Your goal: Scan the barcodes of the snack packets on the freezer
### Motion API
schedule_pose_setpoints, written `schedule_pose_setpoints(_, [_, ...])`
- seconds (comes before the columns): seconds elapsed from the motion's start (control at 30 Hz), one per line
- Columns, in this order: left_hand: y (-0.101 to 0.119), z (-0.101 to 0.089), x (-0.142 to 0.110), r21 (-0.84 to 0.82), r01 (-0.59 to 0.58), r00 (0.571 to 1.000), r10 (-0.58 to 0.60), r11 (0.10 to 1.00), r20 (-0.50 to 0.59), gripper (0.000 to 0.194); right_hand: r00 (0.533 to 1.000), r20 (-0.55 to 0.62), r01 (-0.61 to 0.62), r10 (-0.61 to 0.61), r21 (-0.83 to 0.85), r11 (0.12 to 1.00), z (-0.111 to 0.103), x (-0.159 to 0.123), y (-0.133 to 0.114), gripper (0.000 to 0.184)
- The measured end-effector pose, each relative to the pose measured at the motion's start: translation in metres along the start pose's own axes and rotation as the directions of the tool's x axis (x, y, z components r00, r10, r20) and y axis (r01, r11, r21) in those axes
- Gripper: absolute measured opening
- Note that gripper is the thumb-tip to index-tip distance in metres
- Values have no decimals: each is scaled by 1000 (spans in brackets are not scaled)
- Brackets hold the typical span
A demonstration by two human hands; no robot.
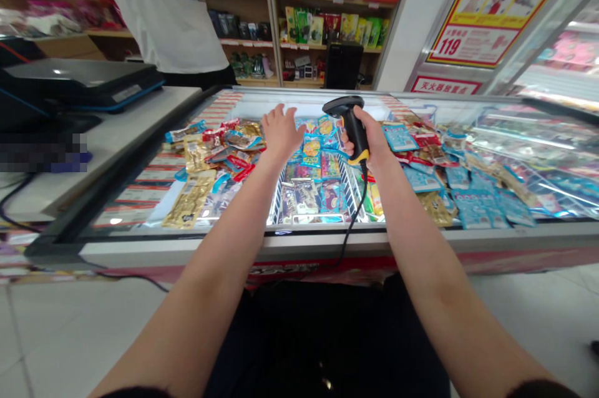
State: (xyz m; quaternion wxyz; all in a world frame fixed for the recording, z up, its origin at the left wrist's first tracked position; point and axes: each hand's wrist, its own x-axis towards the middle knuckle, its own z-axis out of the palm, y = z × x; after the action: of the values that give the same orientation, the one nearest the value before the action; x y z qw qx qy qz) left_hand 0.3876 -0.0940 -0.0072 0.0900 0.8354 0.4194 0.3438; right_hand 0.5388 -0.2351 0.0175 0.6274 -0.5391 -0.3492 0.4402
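My right hand [369, 139] is wrapped round the grip of a black and yellow barcode scanner [352, 126], held upright over the middle of a chest freezer [290, 242]. Its black cable [352, 214] hangs down over the freezer's front edge. My left hand [279, 130] reaches out over the freezer with fingers spread and holds nothing. It hovers above blue and yellow ice-cream packets [312, 151] in wire baskets. More packets, gold [191, 198] and light blue [472, 204], lie to the left and right.
A person in a white shirt [159, 5] stands behind the freezer at the far left. A counter [116, 130] with a black scale or device [79, 80] is at left. Shelves of goods [327, 24] line the back wall. A second glass freezer [552, 61] stands right.
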Motion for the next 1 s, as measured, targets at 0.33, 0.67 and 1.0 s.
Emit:
schedule_pose_setpoints(0.33, [125,56,-20,-109,-407,889,421,907,181,54,935,-236,289,-263,82,954,-82,-65,-30,49])
schedule_pose_setpoints(0.67, [182,105,-13,-124,-385,791,396,915,467,86,638,-687,490,-348,13,872,-152,-76,1,37])
schedule_pose_setpoints(1.0, [130,90,-17,-48,-299,816,281,953,505,86,856,-495,215,-147,82,973,-111,-46,35,42])
